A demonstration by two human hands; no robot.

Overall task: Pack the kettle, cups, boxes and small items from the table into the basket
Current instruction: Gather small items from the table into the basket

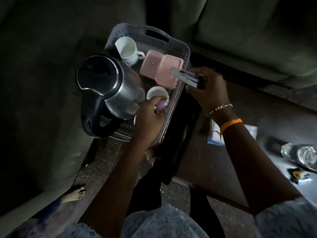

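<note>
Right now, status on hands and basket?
Left hand grips small cup in basket. Right hand holds metal tool. Kettle already in.

Dim room, grey-green sofa [240, 31] (cushions in shadow) above speckled stone floor [106, 152].

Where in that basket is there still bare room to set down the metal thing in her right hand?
The one bare patch is the basket floor at the far end, between the white mug, the pink boxes and the handle wall. The near end is crowded: the kettle, the small cup and the left hand fill it. The right hand holds the metal tool over the boxes.
</note>
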